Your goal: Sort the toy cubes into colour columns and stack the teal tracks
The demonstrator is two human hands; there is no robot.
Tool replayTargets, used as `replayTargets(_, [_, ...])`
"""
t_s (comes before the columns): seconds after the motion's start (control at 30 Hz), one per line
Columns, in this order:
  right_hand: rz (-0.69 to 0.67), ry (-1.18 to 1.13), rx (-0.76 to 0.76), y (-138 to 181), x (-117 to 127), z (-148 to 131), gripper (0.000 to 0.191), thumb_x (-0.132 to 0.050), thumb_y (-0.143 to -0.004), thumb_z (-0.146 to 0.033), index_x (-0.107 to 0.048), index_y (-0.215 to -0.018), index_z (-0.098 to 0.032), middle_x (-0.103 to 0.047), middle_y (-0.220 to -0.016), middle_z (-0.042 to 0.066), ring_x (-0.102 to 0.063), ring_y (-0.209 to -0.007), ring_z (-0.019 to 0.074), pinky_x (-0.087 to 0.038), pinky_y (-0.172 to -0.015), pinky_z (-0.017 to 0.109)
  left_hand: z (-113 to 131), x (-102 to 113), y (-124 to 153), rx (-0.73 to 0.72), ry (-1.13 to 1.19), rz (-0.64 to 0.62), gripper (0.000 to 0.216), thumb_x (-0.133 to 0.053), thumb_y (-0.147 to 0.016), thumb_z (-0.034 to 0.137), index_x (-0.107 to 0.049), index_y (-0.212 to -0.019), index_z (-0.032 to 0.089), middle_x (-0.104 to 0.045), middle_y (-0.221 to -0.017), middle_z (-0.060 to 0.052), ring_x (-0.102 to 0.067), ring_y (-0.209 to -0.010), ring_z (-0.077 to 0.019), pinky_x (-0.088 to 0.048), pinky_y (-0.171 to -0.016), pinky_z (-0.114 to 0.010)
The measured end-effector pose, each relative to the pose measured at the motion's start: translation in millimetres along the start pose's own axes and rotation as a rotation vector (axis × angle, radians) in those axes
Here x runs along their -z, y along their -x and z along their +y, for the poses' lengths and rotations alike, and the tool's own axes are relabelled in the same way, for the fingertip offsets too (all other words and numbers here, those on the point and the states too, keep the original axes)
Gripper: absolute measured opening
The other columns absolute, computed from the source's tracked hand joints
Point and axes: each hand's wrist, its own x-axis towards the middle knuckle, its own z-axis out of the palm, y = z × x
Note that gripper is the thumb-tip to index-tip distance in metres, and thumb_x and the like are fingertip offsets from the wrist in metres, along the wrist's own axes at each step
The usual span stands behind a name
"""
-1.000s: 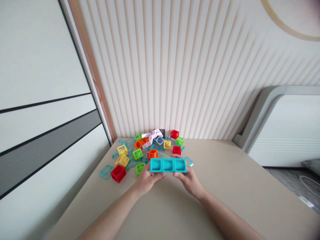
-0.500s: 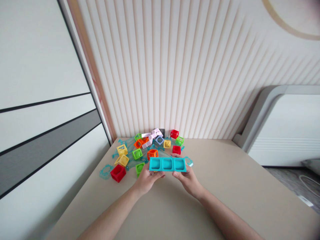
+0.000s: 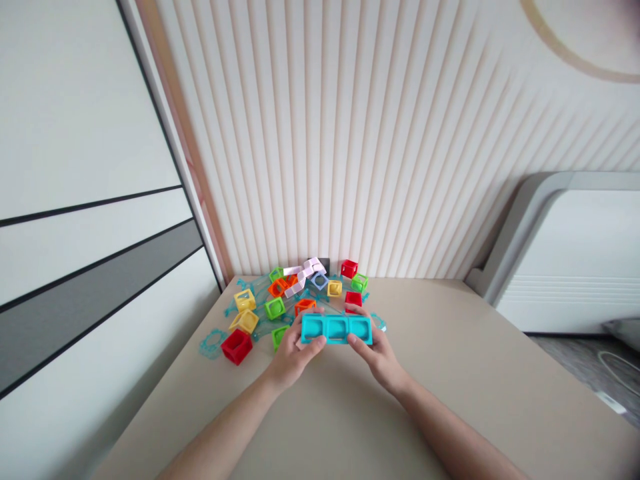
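Observation:
A row of three joined turquoise cube blocks [image 3: 337, 329] is held level above the table, its hollow square faces toward me. My left hand [image 3: 295, 353] grips its left end, the thumb on the lower front edge and the fingers partly hidden behind. At the right end my right hand [image 3: 381, 357] is closed on it in the same way, thumb on the front. Just beyond the row lie an orange cube block [image 3: 305, 306] and a red cube block [image 3: 353, 299]. A green cube block [image 3: 280, 337] is partly covered by my left hand.
Loose cube blocks in several colours, among them a large red one [image 3: 237, 347] and a yellow one [image 3: 245, 299], lie on the beige table [image 3: 450, 373]. Joined pale lilac pieces [image 3: 306, 273] rest near the ribbed wall [image 3: 340, 133]. A translucent teal piece [image 3: 212, 343] lies at left.
Both thumbs have moved up from beneath the turquoise row onto its front edge. The row has tipped slightly, showing its faces at another angle. The blocks on the table stay where they were.

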Motion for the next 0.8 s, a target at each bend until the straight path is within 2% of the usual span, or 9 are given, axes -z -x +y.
replayTargets(0.07, [0.024, 0.024, 0.034, -2, 0, -2, 0.035, -0.067, -0.086, -0.055, -0.073, -0.079, -0.022, -0.060, -0.129, 0.007, -0.055, -0.119, 0.0299, -0.046, -0.103, 0.041, 0, -1, -2, 0.010, 0.008, 0.012, 0.050, -0.074, -0.081, 0.047, -0.065, -0.121, 0.019, -0.068, -0.123, -0.010, -0.066, -0.109, -0.0278, -0.052, -0.097, -0.039])
replayTargets(0.17, [0.085, 0.020, 0.061, -4, 0, -1, 0.031, -0.071, -0.084, -0.052, -0.073, -0.074, -0.022, -0.057, -0.132, 0.008, -0.048, -0.128, 0.0318, -0.043, -0.107, 0.042, 1, 0, -5, 0.015, 0.001, 0.020, 0.041, -0.070, -0.083, 0.052, -0.072, -0.106, 0.017, -0.070, -0.119, -0.010, -0.064, -0.111, -0.0281, -0.051, -0.098, -0.037])
replayTargets(0.27, [0.152, -0.067, 0.042, -6, -1, 4, 0.026, -0.073, -0.083, -0.050, -0.074, -0.085, -0.024, -0.056, -0.132, 0.009, -0.049, -0.127, 0.0324, -0.049, -0.101, 0.043, 0, 3, -7, 0.021, 0.016, 0.012, 0.041, -0.061, -0.088, 0.055, -0.073, -0.101, 0.018, -0.074, -0.104, -0.008, -0.066, -0.101, -0.0254, -0.051, -0.093, -0.034])
replayTargets(0.33, [0.201, -0.172, 0.031, -7, -2, 8, 0.028, -0.075, -0.082, -0.048, -0.071, -0.099, -0.026, -0.059, -0.127, 0.009, -0.055, -0.120, 0.0307, -0.053, -0.094, 0.042, -3, 6, -7, 0.037, 0.009, 0.015, 0.043, -0.056, -0.091, 0.057, -0.072, -0.092, 0.017, -0.073, -0.089, -0.006, -0.066, -0.088, -0.0222, -0.051, -0.085, -0.032])
replayTargets(0.43, [0.268, -0.302, 0.037, -9, -2, 12, 0.041, -0.077, -0.081, -0.046, -0.061, -0.114, -0.029, -0.064, -0.115, 0.007, -0.062, -0.102, 0.0255, -0.056, -0.085, 0.040, -9, 7, -6, 0.080, -0.017, 0.032, 0.048, -0.058, -0.088, 0.061, -0.064, -0.072, 0.016, -0.063, -0.067, -0.002, -0.058, -0.068, -0.0168, -0.047, -0.067, -0.027])
replayTargets(0.5, [0.307, -0.328, 0.055, -10, -3, 13, 0.044, -0.076, -0.081, -0.046, -0.057, -0.117, -0.030, -0.065, -0.110, 0.005, -0.063, -0.094, 0.0230, -0.057, -0.081, 0.039, -10, 5, -6, 0.098, -0.006, 0.037, 0.048, -0.062, -0.085, 0.062, -0.057, -0.067, 0.017, -0.056, -0.060, 0.002, -0.052, -0.060, -0.0138, -0.043, -0.061, -0.025])
replayTargets(0.7, [0.421, -0.371, 0.068, -11, -1, 11, 0.048, -0.077, -0.081, -0.043, -0.052, -0.120, -0.033, -0.059, -0.123, 0.005, -0.063, -0.093, 0.0205, -0.057, -0.078, 0.035, -6, -1, -7, 0.078, 0.019, 0.003, 0.047, -0.073, -0.078, 0.053, -0.044, -0.063, 0.019, -0.058, -0.071, 0.001, -0.056, -0.070, -0.0139, -0.044, -0.066, -0.024])
replayTargets(0.8, [0.450, -0.361, 0.067, -11, 0, 11, 0.047, -0.076, -0.082, -0.043, -0.051, -0.120, -0.033, -0.059, -0.123, 0.006, -0.063, -0.089, 0.0192, -0.056, -0.077, 0.035, -6, -3, -6, 0.064, 0.036, -0.061, 0.040, -0.078, -0.076, 0.044, -0.048, -0.072, 0.019, -0.061, -0.079, 0.001, -0.061, -0.075, -0.0146, -0.048, -0.071, -0.025])
